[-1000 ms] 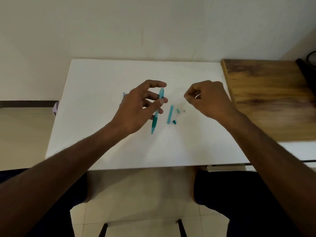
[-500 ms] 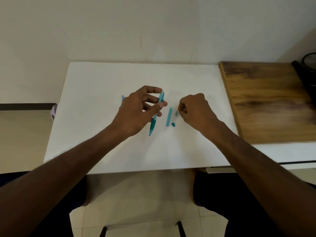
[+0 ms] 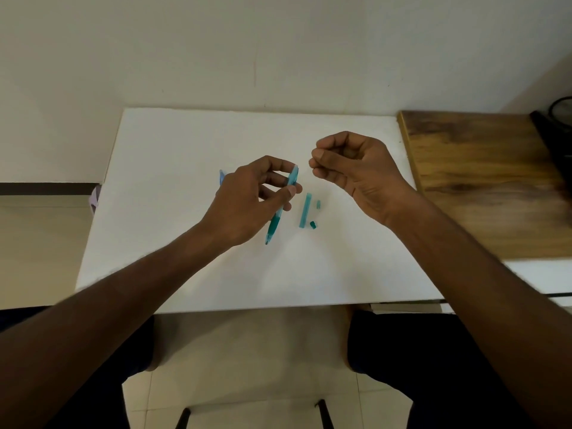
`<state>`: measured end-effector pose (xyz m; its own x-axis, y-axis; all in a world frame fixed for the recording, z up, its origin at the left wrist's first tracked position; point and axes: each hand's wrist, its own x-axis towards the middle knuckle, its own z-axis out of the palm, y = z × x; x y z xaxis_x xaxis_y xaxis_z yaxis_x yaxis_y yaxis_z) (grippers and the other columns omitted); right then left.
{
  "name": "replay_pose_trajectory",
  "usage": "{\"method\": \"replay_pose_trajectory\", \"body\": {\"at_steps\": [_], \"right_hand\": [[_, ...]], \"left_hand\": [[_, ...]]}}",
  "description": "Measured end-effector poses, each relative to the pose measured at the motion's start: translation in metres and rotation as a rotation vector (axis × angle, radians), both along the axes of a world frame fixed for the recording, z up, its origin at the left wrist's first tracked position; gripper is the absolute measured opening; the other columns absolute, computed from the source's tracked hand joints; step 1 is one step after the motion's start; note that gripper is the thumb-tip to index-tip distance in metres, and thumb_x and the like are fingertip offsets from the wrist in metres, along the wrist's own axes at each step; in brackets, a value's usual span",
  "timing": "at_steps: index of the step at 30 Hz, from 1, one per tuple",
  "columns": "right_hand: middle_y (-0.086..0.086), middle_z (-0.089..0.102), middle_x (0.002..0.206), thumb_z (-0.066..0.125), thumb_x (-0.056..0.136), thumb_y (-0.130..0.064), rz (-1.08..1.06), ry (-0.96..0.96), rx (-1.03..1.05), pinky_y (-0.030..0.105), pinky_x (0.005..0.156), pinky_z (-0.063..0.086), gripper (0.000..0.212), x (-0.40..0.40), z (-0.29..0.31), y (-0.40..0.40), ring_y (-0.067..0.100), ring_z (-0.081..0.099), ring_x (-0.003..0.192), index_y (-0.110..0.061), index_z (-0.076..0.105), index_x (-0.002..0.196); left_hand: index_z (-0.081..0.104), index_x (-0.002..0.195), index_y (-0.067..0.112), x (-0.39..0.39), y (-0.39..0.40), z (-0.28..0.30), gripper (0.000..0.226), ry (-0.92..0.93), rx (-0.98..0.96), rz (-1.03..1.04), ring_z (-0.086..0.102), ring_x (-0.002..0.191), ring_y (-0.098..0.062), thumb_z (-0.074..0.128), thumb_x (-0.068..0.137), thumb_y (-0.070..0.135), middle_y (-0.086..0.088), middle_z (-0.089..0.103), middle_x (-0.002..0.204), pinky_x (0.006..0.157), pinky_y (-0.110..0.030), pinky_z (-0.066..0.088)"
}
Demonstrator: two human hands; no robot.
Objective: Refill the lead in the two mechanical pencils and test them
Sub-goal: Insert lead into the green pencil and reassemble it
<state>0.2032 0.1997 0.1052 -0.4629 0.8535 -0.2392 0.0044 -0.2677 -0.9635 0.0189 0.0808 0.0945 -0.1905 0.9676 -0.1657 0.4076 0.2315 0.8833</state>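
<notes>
Lead refill: open pencil end waits for the right hand

The left hand (image 3: 247,199) pinches the translucent teal plastic mechanical pencil (image 3: 281,205) above the white bench (image 3: 185,150), its long axis running from 1 o'clock, upper end, to 7 o'clock, tip. The right hand (image 3: 353,168), fingers (image 3: 322,157) pressed together in a pinch, perhaps on a lead too thin to see, hovers near that upper end at 3 o'clock. The slim teal lead case (image 3: 305,214) lies on the bench at 5 o'clock of the pencil.

Teal mechanical pencil (image 3: 282,204) held over white desk (image 3: 173,212); slim teal lead case (image 3: 305,214) at its 3 o'clock, small teal cap (image 3: 313,225) beside.
</notes>
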Motion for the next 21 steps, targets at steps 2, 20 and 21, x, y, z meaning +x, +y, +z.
{"method": "replay_pose_trajectory", "body": {"at_steps": [2,20,21], "right_hand": [[0.014,0.079,0.102,0.079,0.091,-0.002,0.016,-0.018,0.036,0.034,0.088,0.063,0.013,0.0009,-0.0003,-0.0009,0.03,0.079,0.098,-0.006,0.075,0.103],[0.011,0.082,0.096,0.087,0.086,-0.015,0.031,-0.267,0.312,0.04,0.087,0.066,0.029,-0.0013,-0.0021,-0.0078,0.025,0.081,0.089,-0.003,0.069,0.107],[0.012,0.082,0.096,0.086,0.087,-0.013,0.032,-0.265,0.314,0.04,0.086,0.066,0.028,-0.0015,-0.002,-0.0082,0.026,0.081,0.089,-0.003,0.069,0.107]], "left_hand": [[0.064,0.13,0.031,-0.001,0.0004,-0.0012,0.031,0.001,0.017,0.001,0.079,0.085,-0.003,0.07,0.101,0.038,0.015,0.08,0.111,0.08,-0.028,0.067],[0.069,0.132,0.032,0.0007,-0.0014,0.0008,0.027,0.075,0.082,-0.01,0.075,0.083,0.0,0.064,0.106,0.034,0.018,0.08,0.106,0.08,-0.015,0.053],[0.069,0.132,0.032,0.0008,-0.0017,0.0003,0.026,0.072,0.088,-0.012,0.075,0.082,0.0,0.064,0.106,0.034,0.018,0.08,0.105,0.08,-0.016,0.053]]}}
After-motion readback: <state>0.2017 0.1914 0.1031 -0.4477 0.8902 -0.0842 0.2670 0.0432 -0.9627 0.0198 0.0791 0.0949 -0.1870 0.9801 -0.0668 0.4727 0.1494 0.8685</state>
